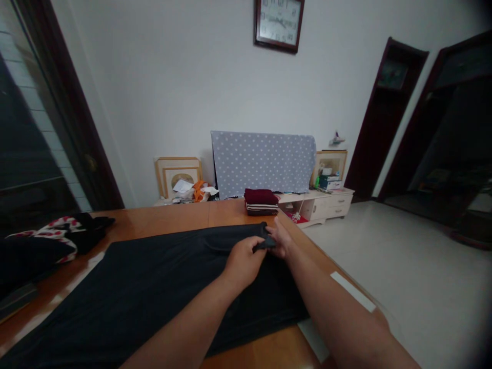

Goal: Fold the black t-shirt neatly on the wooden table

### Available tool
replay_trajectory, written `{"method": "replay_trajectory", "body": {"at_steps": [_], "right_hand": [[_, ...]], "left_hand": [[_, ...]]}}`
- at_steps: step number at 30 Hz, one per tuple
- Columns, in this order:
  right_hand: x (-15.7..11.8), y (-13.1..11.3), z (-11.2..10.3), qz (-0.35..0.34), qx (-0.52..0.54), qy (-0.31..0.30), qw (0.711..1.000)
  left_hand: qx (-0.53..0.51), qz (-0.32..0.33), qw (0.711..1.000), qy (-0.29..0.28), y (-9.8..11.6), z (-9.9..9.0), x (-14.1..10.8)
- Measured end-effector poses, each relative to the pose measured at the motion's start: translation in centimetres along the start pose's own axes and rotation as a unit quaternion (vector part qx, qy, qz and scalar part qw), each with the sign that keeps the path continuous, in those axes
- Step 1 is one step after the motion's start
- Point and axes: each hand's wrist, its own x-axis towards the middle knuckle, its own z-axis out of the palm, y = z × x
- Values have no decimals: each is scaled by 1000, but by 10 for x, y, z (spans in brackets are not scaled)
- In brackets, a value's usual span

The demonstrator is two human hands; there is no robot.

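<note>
A long black garment (154, 287), perhaps trousers, lies spread across the wooden table (226, 210). Near its far right end, my left hand (246, 259) pinches a raised bit of the cloth between thumb and fingers. Just beside it, my right hand (280, 240) has its fingers closed on the edge of the same garment. The two hands nearly touch, with a small fold of black fabric lifted between them. Beyond them sits a stack of folded clothes (261, 202), dark red on top with lighter layers beneath.
Black and red-and-white patterned clothing (65, 233) is heaped at the table's left. A white strip (352, 291) lies by the right edge. Against the wall stand a low white cabinet (332, 205), a covered panel in dotted grey cloth (265, 161) and framed pictures (179, 174).
</note>
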Motion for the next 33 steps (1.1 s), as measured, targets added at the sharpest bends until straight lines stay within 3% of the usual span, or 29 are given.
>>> {"method": "replay_trajectory", "body": {"at_steps": [4, 7, 9, 16, 18, 22, 27, 30, 33], "right_hand": [[1, -12, -15, -25, 0, 70, 997], [-4, -16, -30, -35, 4, 121, 992], [-9, -16, -36, -27, -18, 131, 991], [-23, -8, -38, 11, -223, 160, 961], [-29, -7, -38, 10, -272, 178, 945], [-46, -5, -37, 18, -375, 196, 906], [-66, 0, -33, -15, -603, 155, 782], [-76, 3, -31, -53, -588, 169, 789], [-85, 4, -32, -82, -556, 190, 805]], "left_hand": [[-22, -39, 988, -145, -4, 30, -24], [-62, -57, 975, -206, 0, 33, -32], [-75, -58, 978, -186, 0, 23, -30], [-40, -137, 990, -11, -20, -39, -23], [-14, -144, 989, -18, -25, -50, -30], [58, -133, 984, -106, -27, -58, -54], [207, -101, 964, -129, -20, -49, -80], [215, -101, 964, -116, -19, -47, -82], [108, -126, 974, -152, -18, -53, -79]]}}
